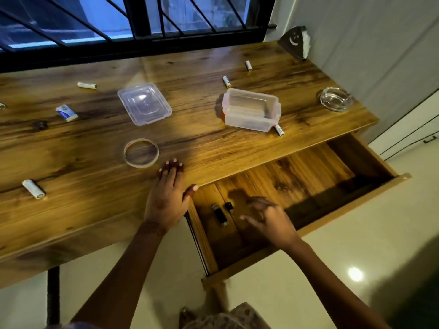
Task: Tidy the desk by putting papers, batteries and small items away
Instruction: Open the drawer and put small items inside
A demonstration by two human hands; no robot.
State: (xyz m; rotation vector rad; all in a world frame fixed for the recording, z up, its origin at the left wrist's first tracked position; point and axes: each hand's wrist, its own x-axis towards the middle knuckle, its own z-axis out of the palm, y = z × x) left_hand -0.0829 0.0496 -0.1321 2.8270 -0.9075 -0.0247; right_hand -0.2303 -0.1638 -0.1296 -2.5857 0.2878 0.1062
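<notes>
My left hand (167, 197) lies flat and open on the wooden desk (95, 210) at its front edge, beside the pulled-out drawer (332, 210). My right hand (270, 219) hovers open over the drawer, holding nothing. A black USB stick (219, 214) and a small black item (229, 206) lie in the drawer just left of it. White batteries lie scattered on the desk: one at the front left (33, 188), one at the back left (87, 85), two at the back right (226, 81) (248, 65), one by the clear box (279, 129).
A clear plastic box (250, 110) with red clips stands open at centre right, its lid (144, 103) lying apart to the left. A tape roll (141, 152), a small white-blue packet (67, 112), a glass ashtray (335, 99) and a dark napkin holder (295, 42) sit on the desk.
</notes>
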